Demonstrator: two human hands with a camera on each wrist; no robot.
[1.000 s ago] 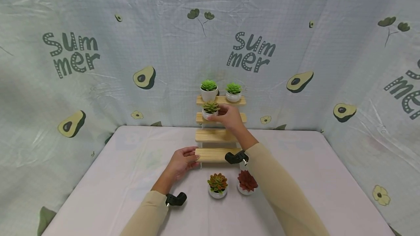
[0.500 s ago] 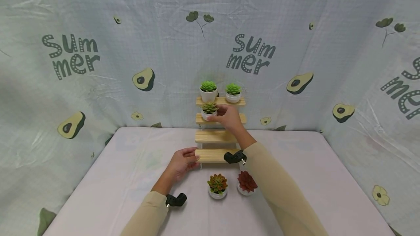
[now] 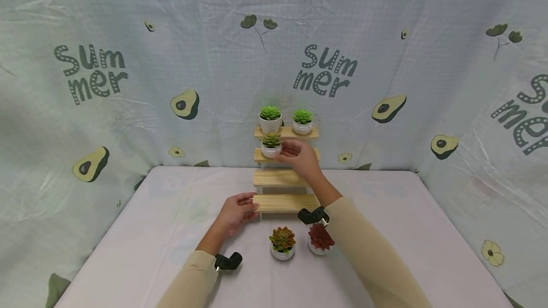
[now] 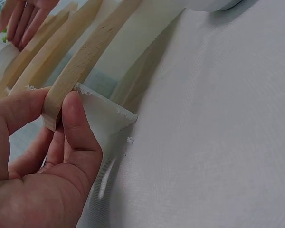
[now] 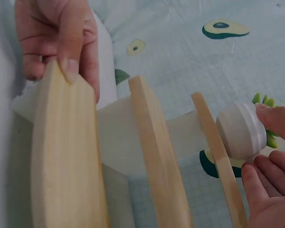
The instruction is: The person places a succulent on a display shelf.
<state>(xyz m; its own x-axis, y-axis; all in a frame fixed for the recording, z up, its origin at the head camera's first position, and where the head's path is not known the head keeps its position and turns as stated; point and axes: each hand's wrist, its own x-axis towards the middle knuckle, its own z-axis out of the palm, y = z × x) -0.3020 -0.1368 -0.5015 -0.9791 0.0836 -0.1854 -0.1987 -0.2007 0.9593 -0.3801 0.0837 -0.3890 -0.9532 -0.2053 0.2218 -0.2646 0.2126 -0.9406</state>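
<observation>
A four-tier wooden display stand point(image 3: 284, 178) rises in steps at the table's far side. My left hand point(image 3: 237, 213) grips the left end of its lowest plank, pinched between thumb and fingers in the left wrist view. On the left of the second tier from the top sits a small succulent in a white pot point(image 3: 271, 149). My right hand point(image 3: 301, 158) is at this pot's right side; in the right wrist view the thumb touches the pot point(image 5: 240, 130) and the loosely spread fingers lie beside it. Two bright green succulents, one potted plant point(image 3: 270, 122) and another point(image 3: 302, 126), occupy the top tier.
In front of the stand, an orange-green succulent point(image 3: 282, 243) and a dark red succulent point(image 3: 320, 240) stand in white pots on the pale table point(image 3: 192, 232). The red one is close under my right forearm. A printed curtain point(image 3: 214, 60) hangs behind and beside the table.
My right hand has loosened and shifted slightly right relative to the succulent pot, which stays on its tier. My left hand keeps its grip on the lowest plank.
</observation>
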